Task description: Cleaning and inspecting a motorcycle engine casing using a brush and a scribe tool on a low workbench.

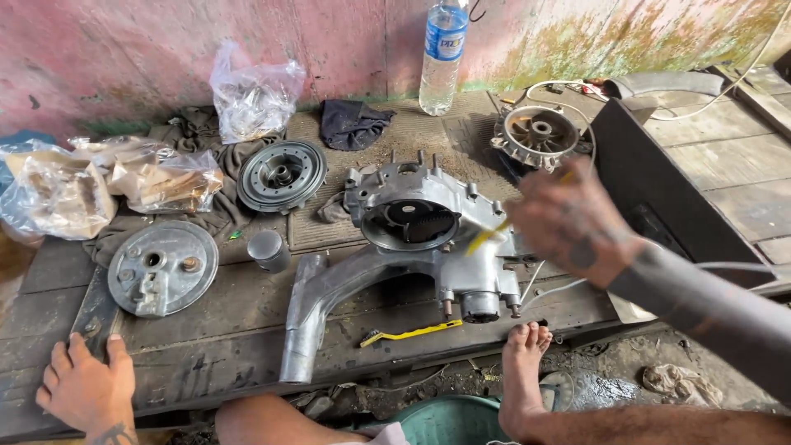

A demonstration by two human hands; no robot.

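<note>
Notably, the right hand (573, 222) hovered blurred over the engine casing (420, 227), fingers curled round a yellow toothbrush (488, 235) whose tip sat at the rim of the casing's round opening. Judgement: brushing here wants short strokes along the rim and the casing steadied, as the left hand (82, 387) was well apart, lying flat, fingers spread, holding nothing, on the desk (239, 317) edge.

Casing lay mid-desk. A second yellow brush (412, 333) lay just in front of it.

Containers, rel. to casing:
- Clear water bottle (441, 58), behind, upright against wall; contents level cannot be told.
- Clear plastic bag (251, 95), behind-left; small parts inside, approx., not identifiable.
- Crumpled bags (99, 185), far left; brownish contents, unclear.
- Green tub (449, 420), below desk in front; contents hidden.
</note>
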